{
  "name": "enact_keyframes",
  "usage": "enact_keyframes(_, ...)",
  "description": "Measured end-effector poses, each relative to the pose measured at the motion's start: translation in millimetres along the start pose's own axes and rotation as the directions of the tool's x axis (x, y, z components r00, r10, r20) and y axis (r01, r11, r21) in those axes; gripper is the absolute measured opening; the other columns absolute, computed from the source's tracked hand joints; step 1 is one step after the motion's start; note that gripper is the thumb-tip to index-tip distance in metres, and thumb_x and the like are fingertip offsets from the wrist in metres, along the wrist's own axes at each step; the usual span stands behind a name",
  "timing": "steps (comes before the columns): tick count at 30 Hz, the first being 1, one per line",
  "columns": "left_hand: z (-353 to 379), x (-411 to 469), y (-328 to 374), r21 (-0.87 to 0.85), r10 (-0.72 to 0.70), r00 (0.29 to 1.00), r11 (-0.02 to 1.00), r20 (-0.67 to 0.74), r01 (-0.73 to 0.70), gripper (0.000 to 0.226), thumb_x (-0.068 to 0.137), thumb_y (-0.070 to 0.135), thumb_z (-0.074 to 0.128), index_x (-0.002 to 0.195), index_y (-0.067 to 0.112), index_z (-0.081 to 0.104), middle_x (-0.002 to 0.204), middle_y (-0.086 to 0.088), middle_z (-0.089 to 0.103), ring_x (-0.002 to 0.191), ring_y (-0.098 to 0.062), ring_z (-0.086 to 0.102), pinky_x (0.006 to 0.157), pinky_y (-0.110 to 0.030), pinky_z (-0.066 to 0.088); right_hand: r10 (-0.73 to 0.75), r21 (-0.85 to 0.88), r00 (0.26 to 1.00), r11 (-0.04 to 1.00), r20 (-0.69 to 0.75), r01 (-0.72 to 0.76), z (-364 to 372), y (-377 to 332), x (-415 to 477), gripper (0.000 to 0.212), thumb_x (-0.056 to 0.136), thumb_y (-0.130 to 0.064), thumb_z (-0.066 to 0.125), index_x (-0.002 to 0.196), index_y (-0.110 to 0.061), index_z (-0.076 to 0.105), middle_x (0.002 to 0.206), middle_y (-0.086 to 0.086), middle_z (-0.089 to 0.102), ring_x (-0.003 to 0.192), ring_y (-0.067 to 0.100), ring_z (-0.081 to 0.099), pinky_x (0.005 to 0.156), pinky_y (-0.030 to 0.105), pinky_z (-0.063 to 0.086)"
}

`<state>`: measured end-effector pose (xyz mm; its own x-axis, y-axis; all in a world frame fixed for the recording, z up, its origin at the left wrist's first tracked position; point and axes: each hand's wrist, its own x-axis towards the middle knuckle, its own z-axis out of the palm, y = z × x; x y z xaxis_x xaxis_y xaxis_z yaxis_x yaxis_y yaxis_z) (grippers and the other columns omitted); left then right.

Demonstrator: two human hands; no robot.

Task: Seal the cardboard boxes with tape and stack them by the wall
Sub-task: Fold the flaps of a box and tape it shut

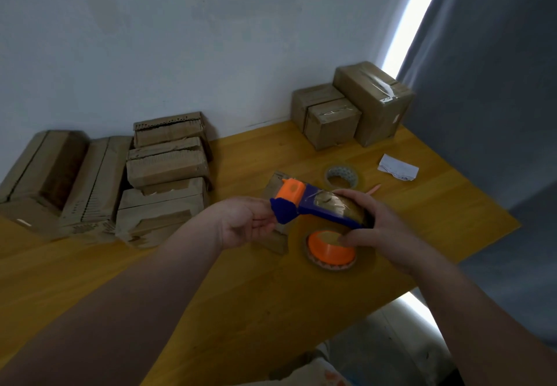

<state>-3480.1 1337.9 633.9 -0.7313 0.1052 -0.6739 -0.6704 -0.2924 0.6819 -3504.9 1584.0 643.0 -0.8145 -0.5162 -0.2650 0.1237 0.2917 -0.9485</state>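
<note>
The left hand point(244, 225) and right hand point(376, 229) hold the tape dispenser point(319, 207) above the table point(241, 295). Left fingers curl round the blue handle at its 9 o'clock end. The right hand clasps the 3 o'clock end. A small cardboard box point(275, 242) lies beneath the dispenser. Taped boxes point(373, 99) stand at 1 o'clock against the wall point(211, 38), and worn boxes point(167, 168) are stacked at 10 o'clock.

The yellow wooden counter point(211, 280) runs up to the wall. Well off to the left of the left fingers point(263, 221) sit stacks of worn cardboard boxes point(167, 168). A small cardboard box point(275, 242) lies below the left fingers, and just beside it, under the right fingers point(358, 200), an orange-cored tape roll point(330, 253). Beyond the right fingers lie a clear tape roll point(340, 176), a pink stick point(373, 188), a white paper scrap point(398, 168) and, farthest off, three taped boxes point(331, 126).
</note>
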Motion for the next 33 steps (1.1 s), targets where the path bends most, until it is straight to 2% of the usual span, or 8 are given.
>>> enact_keyframes(5,-8.2,5.5,3.7,0.143,-0.027,0.999,0.989,-0.026,0.031,0.013,0.088,0.000,0.060,0.100,0.003,0.066,0.078,-0.005,0.072,0.069,-0.008,0.067,0.053,-0.016,0.052,-0.024,-0.075,1.000,0.997,-0.006,0.024,-4.5,-3.2,-4.6,0.075,0.053,-0.015,0.078,0.115,-0.049,0.054,0.118,-0.018,0.050,0.099,0.005,0.058,0.068,0.016,0.051)
enact_keyframes(9,-11.8,9.8,6.2,0.266,-0.021,0.999,0.963,-0.043,0.031,0.005,0.089,0.002,0.060,0.090,0.005,0.064,0.078,-0.006,0.070,0.072,-0.011,0.065,0.056,-0.018,0.053,-0.057,-0.236,0.998,0.970,0.012,0.058,-4.1,-5.2,-4.2,0.076,0.067,-0.003,0.082,0.116,-0.051,0.048,0.116,-0.023,0.048,0.101,0.003,0.055,0.070,0.015,0.051)
enact_keyframes(16,-12.9,22.3,2.2,0.473,0.144,0.972,0.880,-0.183,-0.042,0.005,0.088,0.014,0.066,0.085,0.013,0.062,0.075,-0.001,0.064,0.074,-0.013,0.057,0.067,-0.027,0.044,-0.116,-0.463,0.993,0.880,0.011,0.107,1.3,-3.5,-2.7,0.078,0.071,-0.018,0.083,0.128,-0.049,0.040,0.118,-0.022,0.048,0.103,-0.003,0.054,0.077,0.017,0.055)
enact_keyframes(20,-16.1,22.2,6.6,0.567,0.219,0.959,0.820,-0.180,-0.081,0.006,0.087,0.015,0.067,0.086,0.010,0.063,0.079,-0.004,0.065,0.074,-0.013,0.059,0.064,-0.024,0.044,-0.101,-0.537,0.994,0.836,0.047,0.110,3.5,-4.9,-4.1,0.080,0.072,-0.036,0.083,0.133,-0.053,0.034,0.120,-0.024,0.046,0.103,-0.007,0.051,0.072,0.010,0.052)
enact_keyframes(22,-27.9,22.9,8.1,0.616,0.276,0.935,0.783,-0.223,-0.084,0.011,0.086,0.020,0.069,0.085,0.011,0.063,0.082,-0.006,0.066,0.076,-0.014,0.059,0.065,-0.025,0.044,-0.083,-0.576,0.995,0.812,0.051,0.097,0.4,-3.7,-7.0,0.082,0.071,-0.044,0.082,0.136,-0.052,0.033,0.119,-0.024,0.047,0.102,-0.005,0.052,0.071,0.010,0.051)
enact_keyframes(25,-49.4,22.3,9.1,0.679,0.360,0.875,0.732,-0.325,-0.049,0.017,0.089,0.027,0.067,0.088,0.010,0.065,0.082,-0.004,0.065,0.076,-0.016,0.058,0.061,-0.025,0.043,-0.040,-0.629,0.999,0.776,0.031,0.050,-10.4,-2.0,-12.0,0.086,0.070,-0.040,0.084,0.139,-0.047,0.034,0.120,-0.017,0.050,0.101,0.000,0.054,0.073,0.015,0.052)
enact_keyframes(29,-50.2,30.1,-4.2,0.797,0.447,0.840,0.604,-0.309,-0.028,0.019,0.095,0.028,0.057,0.088,0.010,0.060,0.081,-0.003,0.060,0.070,-0.014,0.053,0.055,-0.025,0.037,-0.014,-0.704,0.999,0.709,0.043,0.041,-13.5,2.7,-12.7,0.088,0.070,-0.039,0.084,0.142,-0.046,0.032,0.121,-0.015,0.050,0.101,0.001,0.052,0.070,0.014,0.050)
enact_keyframes(33,-53.5,44.3,-22.2,0.865,0.530,0.787,0.502,-0.318,0.011,0.024,0.096,0.034,0.054,0.087,0.012,0.058,0.083,-0.005,0.059,0.071,-0.014,0.052,0.055,-0.026,0.037,-0.077,-0.739,0.995,0.666,0.066,0.101,-7.2,13.9,-8.5,0.083,0.072,-0.041,0.082,0.140,-0.044,0.036,0.124,-0.015,0.054,0.107,0.002,0.053,0.081,0.021,0.053)
